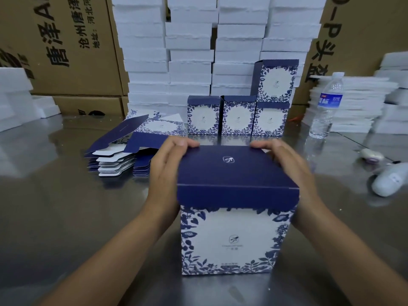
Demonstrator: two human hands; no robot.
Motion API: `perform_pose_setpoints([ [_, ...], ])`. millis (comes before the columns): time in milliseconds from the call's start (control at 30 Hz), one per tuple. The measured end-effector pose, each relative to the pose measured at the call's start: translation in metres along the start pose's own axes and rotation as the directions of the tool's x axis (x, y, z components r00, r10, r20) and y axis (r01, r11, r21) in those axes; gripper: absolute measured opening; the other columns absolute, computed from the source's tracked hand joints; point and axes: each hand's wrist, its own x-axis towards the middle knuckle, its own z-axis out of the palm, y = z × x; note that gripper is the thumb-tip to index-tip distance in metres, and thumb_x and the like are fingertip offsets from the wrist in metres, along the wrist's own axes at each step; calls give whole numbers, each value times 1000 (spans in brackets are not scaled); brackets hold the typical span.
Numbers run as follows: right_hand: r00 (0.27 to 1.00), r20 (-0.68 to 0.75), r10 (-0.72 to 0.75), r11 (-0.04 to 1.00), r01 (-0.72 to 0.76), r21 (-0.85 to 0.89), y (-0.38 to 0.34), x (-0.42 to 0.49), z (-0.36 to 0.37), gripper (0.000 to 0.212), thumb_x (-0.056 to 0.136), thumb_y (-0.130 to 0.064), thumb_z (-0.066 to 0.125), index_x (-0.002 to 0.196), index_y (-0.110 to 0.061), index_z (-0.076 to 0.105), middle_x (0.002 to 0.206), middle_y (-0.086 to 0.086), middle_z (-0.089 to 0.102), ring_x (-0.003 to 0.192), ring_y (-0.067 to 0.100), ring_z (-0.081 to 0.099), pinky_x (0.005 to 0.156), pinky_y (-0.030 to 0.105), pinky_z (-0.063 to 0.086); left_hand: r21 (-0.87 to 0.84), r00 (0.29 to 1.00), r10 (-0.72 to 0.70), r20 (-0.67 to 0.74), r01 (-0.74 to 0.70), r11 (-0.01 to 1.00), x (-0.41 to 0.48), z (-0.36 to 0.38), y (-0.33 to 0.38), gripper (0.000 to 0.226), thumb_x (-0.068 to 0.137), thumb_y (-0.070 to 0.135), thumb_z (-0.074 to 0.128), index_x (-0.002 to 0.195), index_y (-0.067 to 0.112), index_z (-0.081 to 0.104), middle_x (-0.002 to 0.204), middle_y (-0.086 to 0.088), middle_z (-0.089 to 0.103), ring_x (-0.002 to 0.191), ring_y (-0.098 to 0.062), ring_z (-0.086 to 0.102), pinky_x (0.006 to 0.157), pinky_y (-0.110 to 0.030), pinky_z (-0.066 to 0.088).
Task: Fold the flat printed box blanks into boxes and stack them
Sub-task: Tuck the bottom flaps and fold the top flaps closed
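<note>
Had the box (236, 217) standing upright on the steel table (66, 217) right in front of me, dark blue lid folded down on top. My left hand (167, 171) was wrapped round its left side and my right hand (287, 171) round the right, fingers curled over the lid's far corners, so both were gripping it. The flat blanks (123, 151) sat piled behind it to the left. Three finished boxes (237, 118) stood in a row further back, with a stacked box (276, 81) on top of the rightmost one, and a water bottle (326, 107) off to the right.
</note>
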Motion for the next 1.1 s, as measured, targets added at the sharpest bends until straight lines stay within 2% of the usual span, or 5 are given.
perform_pose_setpoints([
  [133, 999, -4, 32, 995, -32, 94, -5, 5, -6, 19, 89, -20, 58, 76, -19, 70, 68, -13, 65, 61, -2, 57, 53, 8, 44, -174, 975, -204, 87, 217, 960, -2, -2, 2, 25, 94, 12, 48, 81, 27, 64, 79, 8, 63, 64, -3, 59, 56, -15, 47],
  [367, 982, 158, 108, 971, -70, -231, -32, 37, 1, 20, 88, -27, 59, 74, -22, 73, 73, -4, 72, 71, 5, 66, 64, 9, 46, -147, 947, -294, 126, 311, 939, 1, -2, 4, 25, 93, 15, 48, 84, 27, 67, 72, 8, 66, 63, -6, 61, 54, -16, 48],
  [633, 946, 202, 254, 900, -155, -408, -34, 40, 17, 15, 76, -29, 76, 69, -16, 74, 61, -1, 71, 43, 6, 60, 38, 11, 40, 74, 874, -445, 193, 439, 895, 30, -3, 7, 40, 98, -6, 28, 74, 18, 50, 71, 3, 50, 50, 0, 52, 40, -4, 36],
  [833, 921, 211, 329, 907, -245, -344, -37, 36, 17, 13, 81, -21, 72, 70, -16, 68, 47, -6, 64, 36, 5, 56, 35, 10, 38, -11, 853, -488, 184, 499, 867, 13, 1, 19, 25, 94, 8, 42, 78, 13, 61, 84, -14, 50, 74, -23, 47, 68, -28, 38],
  [1100, 917, 222, 331, 912, -250, -326, -37, 36, 16, 6, 83, -17, 70, 78, -13, 70, 55, -3, 66, 41, 4, 59, 38, 11, 41, 498, 813, -467, 347, 262, 826, 46, -2, 42, 13, 87, 23, 65, 78, 17, 71, 78, 2, 73, 68, -8, 66, 69, -24, 51],
])
